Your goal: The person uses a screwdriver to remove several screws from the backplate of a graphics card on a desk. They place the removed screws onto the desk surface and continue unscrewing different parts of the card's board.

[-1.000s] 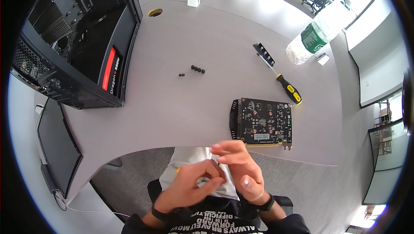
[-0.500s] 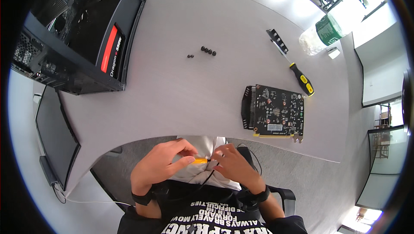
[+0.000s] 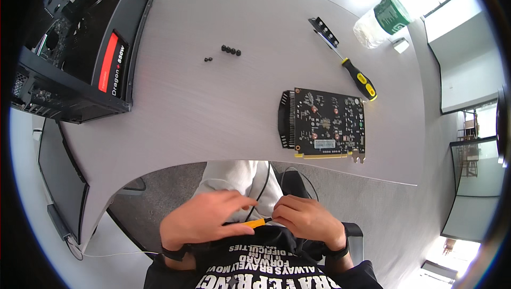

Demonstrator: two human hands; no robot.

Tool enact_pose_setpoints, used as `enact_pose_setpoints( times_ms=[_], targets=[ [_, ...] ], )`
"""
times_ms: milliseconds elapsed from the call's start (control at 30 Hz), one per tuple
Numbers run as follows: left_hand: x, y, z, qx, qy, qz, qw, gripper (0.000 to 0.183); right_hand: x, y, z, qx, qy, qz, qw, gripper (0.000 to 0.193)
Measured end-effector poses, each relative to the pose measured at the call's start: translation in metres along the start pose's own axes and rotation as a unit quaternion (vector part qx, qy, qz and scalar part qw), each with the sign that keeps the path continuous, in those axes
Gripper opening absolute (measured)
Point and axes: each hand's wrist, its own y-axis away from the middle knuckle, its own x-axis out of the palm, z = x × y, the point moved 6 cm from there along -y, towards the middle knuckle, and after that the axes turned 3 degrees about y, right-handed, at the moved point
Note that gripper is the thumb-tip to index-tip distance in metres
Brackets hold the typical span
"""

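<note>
Over my lap, in front of my black shirt, a short yellow stick-shaped thing with a dark end lies between my hands. My left hand has its thumb against the yellow part, which runs out of sight behind it; the index finger is held apart. My right hand pinches the dark end with bent fingers. A thin black cable hangs beside the stick; whether they join is hidden. On the desk beyond, a graphics card lies board side up near the front edge.
A yellow-black screwdriver lies behind the card, its tip by a small black bracket. Small black screws sit mid-desk. An open computer case stands left, a plastic bottle far right, a dark monitor lower left.
Both hands and the yellow stick have come lower, closer to my shirt. The desk and its things have shifted slightly left and up in the picture as my head moved.
</note>
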Motion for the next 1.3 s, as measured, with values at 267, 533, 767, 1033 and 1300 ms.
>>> enact_pose_setpoints(
  times_ms=[267,533,767,1033,1300],
  targets=[
    [0.025,0.001,-0.009,0.017,-0.043,0.108,0.993,0.029,-0.052,0.008,0.025,-0.051,-0.037,-0.107,0.992,0.026],
    [-0.026,0.009,-0.010,0.055,0.226,-0.013,0.972,0.013,-0.094,0.028,0.001,-0.074,-0.299,-0.465,0.830,0.030],
    [0.009,-0.066,-0.056,0.225,0.402,0.166,0.872,0.017,-0.069,-0.062,0.029,-0.157,-0.497,-0.271,0.810,0.072],
    [-0.027,-0.071,-0.032,0.117,0.349,0.013,0.930,0.024,-0.059,-0.084,0.025,-0.089,-0.446,-0.285,0.844,0.072],
    [-0.063,-0.048,-0.049,0.107,0.343,-0.215,0.908,0.011,-0.048,-0.078,0.052,-0.161,-0.397,-0.285,0.857,0.076]
  ],
)
